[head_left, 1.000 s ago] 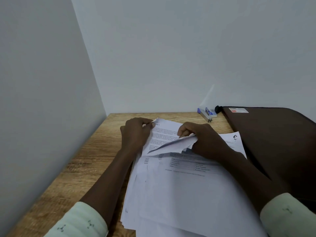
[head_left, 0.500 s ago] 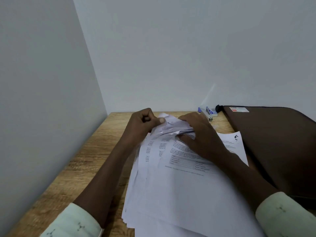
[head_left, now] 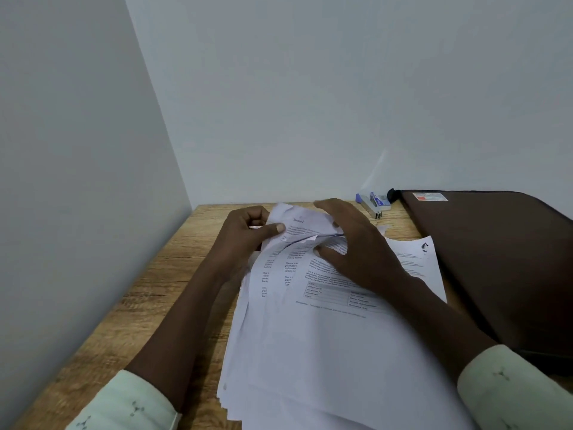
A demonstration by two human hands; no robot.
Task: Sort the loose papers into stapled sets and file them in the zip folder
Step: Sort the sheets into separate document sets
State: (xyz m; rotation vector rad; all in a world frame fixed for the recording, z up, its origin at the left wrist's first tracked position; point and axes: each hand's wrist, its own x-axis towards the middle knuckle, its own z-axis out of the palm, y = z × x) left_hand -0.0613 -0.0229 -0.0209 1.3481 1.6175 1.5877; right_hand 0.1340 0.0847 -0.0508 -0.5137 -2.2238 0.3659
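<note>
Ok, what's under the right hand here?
The right hand rests on the paper stack, over a printed sheet with paragraphs and a form grid; lifted sheets curl between its thumb and fingers. Text beneath the palm is covered.

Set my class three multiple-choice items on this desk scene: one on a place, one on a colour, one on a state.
1. Where is the stapler?
A. on the papers
B. at the desk's far edge, left of the folder
C. under the folder

2. What colour is the folder?
A. blue
B. white
C. brown

3. What is the left hand doing?
A. pinching the papers' top corner
B. lying flat on the desk
C. holding the stapler

Key: 1 B, it lies by the wall beside the folder; 2 C, its cover is dark brown; 3 A, thumb and fingers clamp the lifted corner.
</note>
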